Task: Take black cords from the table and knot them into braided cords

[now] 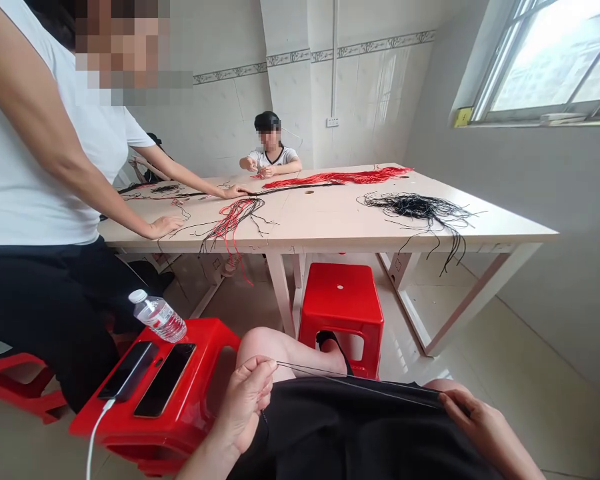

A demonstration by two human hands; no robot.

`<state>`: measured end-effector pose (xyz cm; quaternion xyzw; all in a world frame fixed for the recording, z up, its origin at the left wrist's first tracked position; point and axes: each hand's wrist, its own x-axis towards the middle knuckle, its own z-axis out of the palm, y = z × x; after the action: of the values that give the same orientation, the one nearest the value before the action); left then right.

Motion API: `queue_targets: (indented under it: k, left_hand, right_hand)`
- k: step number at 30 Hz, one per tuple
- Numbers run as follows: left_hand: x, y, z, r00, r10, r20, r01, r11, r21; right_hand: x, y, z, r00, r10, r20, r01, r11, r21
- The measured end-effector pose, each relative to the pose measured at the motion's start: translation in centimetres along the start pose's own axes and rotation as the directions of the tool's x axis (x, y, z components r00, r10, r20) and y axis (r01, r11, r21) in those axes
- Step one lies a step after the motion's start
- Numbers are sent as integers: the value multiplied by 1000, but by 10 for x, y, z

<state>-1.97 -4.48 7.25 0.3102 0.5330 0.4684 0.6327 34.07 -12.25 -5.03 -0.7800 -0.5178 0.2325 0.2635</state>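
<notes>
Thin black cords (pixel 347 378) stretch across my lap between my two hands. Their left end is pinched by my left hand (pixel 253 393), whose fingers are closed above my knee. At the other end my right hand (pixel 467 408) is closed on the cords, over the right side of my lap. Black fabric (pixel 355 427) covers my thighs beneath the cords. A short dark piece hangs below my left hand.
Ahead is a long table (pixel 320 223) with black cords (pixel 420 207), red cords (pixel 340 177) and a mixed bundle (pixel 237 217). One person stands left, another sits behind. A red stool (pixel 343 293) and another (pixel 195 380) bearing a bottle (pixel 160 317) and two phones are near.
</notes>
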Motion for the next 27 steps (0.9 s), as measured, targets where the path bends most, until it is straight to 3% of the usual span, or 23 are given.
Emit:
queue_targets:
  k: [5, 8, 10, 12, 14, 16, 17, 20, 23, 27]
  left_hand:
    - [3, 1, -7, 1000, 7, 1, -7, 1000, 30]
    - [6, 3, -11, 1000, 18, 0, -18, 999, 44]
    - [5, 2, -9, 999, 41, 4, -42, 992, 116]
    - [0, 0, -1, 996, 84, 39, -92, 960, 263]
    - [-8, -5, 11, 984, 112, 141, -162, 891, 424]
    - [-17, -11, 26, 957, 93, 276, -232, 818, 526]
    - [-21, -14, 32, 942, 72, 327, -255, 789, 559]
    - [-28, -17, 43, 915, 42, 402, -307, 721, 622]
    - [-28, -16, 40, 897, 69, 437, -372, 655, 658]
    - [-25, -14, 33, 878, 100, 468, -440, 553, 707]
  right_hand:
    - [6, 25, -14, 999, 43, -7, -43, 999, 12]
    - [11, 48, -23, 996, 89, 2, -89, 994, -58]
    - [13, 49, -25, 993, 116, -29, -119, 983, -139]
    - [11, 28, -20, 989, 78, -125, -98, 982, -162]
    - [2, -16, -7, 981, -47, -188, 44, 999, -19]
    - [-12, -71, 11, 971, -222, -93, 237, 947, 218]
    - [-19, -98, 19, 945, -328, -11, 313, 893, 323]
    - [-36, -159, 34, 785, -592, 184, 445, 745, 497]
    - [-39, -180, 33, 722, -659, 212, 476, 695, 538]
    - [-36, -177, 25, 732, -617, 291, 416, 742, 526]
